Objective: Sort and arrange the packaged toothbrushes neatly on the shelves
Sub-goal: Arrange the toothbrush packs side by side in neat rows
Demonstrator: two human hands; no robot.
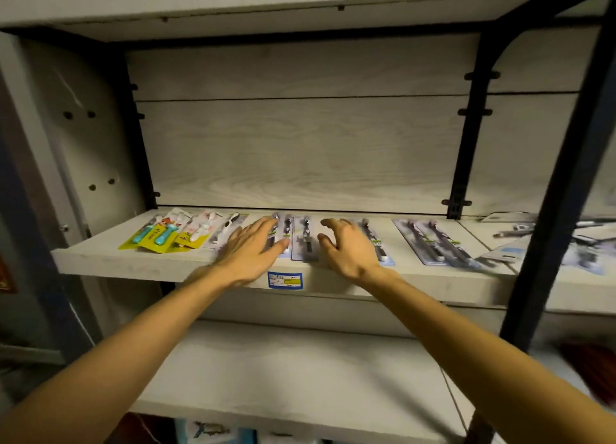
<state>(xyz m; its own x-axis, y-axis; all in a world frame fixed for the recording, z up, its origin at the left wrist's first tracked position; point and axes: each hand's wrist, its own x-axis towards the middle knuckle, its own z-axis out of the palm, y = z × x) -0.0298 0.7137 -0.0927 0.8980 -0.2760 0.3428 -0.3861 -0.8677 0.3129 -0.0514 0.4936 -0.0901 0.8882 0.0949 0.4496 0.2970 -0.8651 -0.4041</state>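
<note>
The toothbrush packs (301, 240) lie flat in a row on the shelf (140, 265). The left hand (250, 248) rests flat on one dark pack with its fingers straight. The right hand (346, 245) hovers just beside it, fingers bent a little, holding nothing. To do this well, slide each pack gently until the edges line up and no pack sits on another.
</note>
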